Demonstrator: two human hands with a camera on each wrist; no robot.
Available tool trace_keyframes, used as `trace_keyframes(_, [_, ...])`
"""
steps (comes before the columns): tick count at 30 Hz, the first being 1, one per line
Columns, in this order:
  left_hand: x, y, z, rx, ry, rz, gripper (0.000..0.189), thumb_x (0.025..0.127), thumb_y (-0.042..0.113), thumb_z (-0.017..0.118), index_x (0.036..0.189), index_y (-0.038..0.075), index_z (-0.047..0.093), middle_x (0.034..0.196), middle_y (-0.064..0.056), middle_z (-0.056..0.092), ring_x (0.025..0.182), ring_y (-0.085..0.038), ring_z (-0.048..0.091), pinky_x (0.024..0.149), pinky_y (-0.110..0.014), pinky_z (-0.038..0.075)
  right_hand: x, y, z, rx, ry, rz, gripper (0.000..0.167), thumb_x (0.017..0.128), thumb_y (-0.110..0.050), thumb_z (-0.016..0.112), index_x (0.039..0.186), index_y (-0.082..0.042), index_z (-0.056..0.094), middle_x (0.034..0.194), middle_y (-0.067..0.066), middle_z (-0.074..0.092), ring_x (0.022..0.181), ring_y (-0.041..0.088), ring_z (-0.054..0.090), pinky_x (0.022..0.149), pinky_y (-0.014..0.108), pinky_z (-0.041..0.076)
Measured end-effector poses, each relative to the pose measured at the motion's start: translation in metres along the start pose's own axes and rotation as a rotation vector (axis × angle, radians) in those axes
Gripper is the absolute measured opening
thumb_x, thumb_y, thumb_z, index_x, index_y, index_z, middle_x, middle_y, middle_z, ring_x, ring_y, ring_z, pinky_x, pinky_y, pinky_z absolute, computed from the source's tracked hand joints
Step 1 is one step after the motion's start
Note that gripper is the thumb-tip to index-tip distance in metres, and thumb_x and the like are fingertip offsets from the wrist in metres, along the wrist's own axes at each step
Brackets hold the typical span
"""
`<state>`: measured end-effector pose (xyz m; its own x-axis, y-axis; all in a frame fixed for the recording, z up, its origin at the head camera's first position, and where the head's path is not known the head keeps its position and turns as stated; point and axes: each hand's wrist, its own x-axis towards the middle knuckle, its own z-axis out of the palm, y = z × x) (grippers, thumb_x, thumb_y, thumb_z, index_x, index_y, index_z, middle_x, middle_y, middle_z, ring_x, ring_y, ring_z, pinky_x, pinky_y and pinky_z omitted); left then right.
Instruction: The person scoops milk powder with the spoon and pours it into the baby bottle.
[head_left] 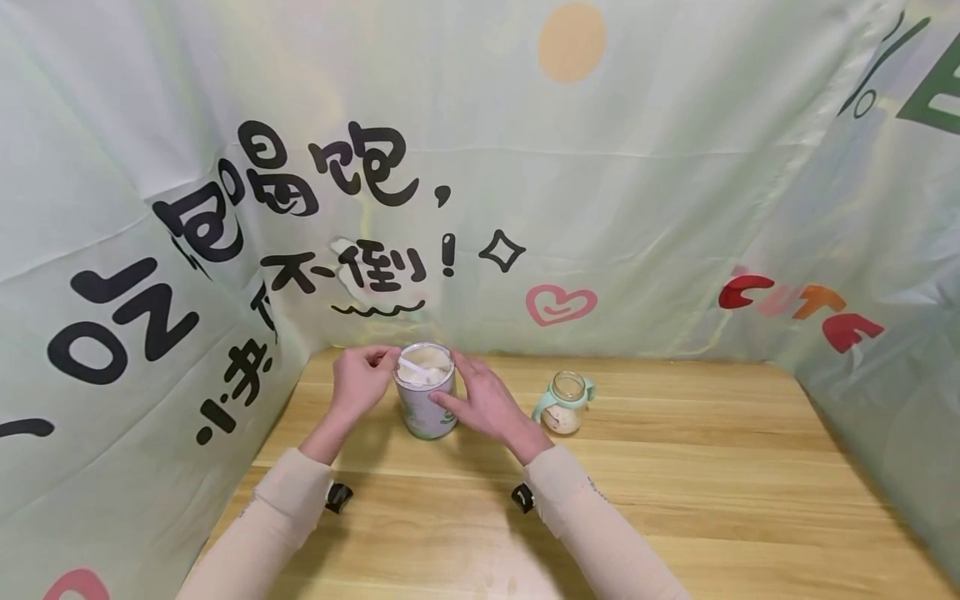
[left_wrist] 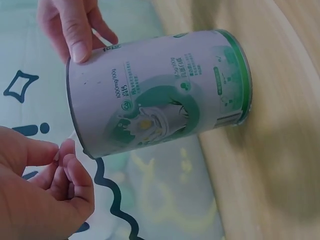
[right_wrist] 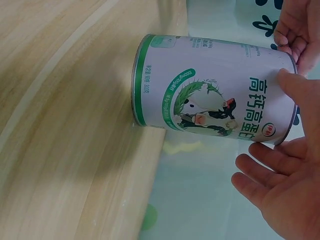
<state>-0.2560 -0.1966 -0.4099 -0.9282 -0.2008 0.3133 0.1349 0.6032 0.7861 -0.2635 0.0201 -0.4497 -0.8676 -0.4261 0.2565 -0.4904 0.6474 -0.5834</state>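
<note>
A milk powder can (head_left: 429, 410), white with green print, stands uncovered on the table, pale powder inside. A white scoop (head_left: 411, 365) lies in the powder, its handle slanting up to the left rim. My left hand (head_left: 360, 383) is at that rim, thumb and forefinger pinching the end of the handle. In the left wrist view, these fingertips (left_wrist: 59, 154) meet just outside the rim, with little of the handle showing. My right hand (head_left: 487, 400) grips the can's upper right side, thumb on the near face and fingers round the far side, as the right wrist view shows.
To the right of the can stands a small glass bottle (head_left: 564, 417) with mint-green handles, uncapped, with pale powder in it. The wooden table (head_left: 675, 492) ends at a printed cloth backdrop (head_left: 645, 250) behind and at both sides.
</note>
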Motion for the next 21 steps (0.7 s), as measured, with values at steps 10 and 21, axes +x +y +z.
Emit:
trace_keyframes(10, [0.004, -0.005, -0.009, -0.278, -0.017, -0.297, 0.029, 0.101, 0.018, 0.07, 0.117, -0.005, 0.077, 0.077, 0.002, 0.077, 0.069, -0.008, 0.07, 0.054, -0.015, 0.052, 0.0, -0.001, 0.0, -0.005, 0.0, -0.004, 0.085, 0.1, -0.048, 0.07, 0.164, -0.004, 0.034, 0.16, 0.024, 0.048, 0.147, 0.042, 0.048, 0.123, 0.057, 0.041])
trace_keyframes(21, [0.005, -0.012, -0.015, -0.529, -0.051, -0.454, 0.035, 0.104, 0.015, 0.067, 0.128, -0.01, 0.068, 0.072, 0.009, 0.075, 0.064, -0.002, 0.068, 0.053, -0.015, 0.052, -0.001, 0.0, -0.002, -0.009, 0.005, -0.013, 0.084, 0.1, -0.048, 0.07, 0.163, -0.004, 0.035, 0.159, 0.024, 0.049, 0.146, 0.042, 0.049, 0.123, 0.057, 0.042])
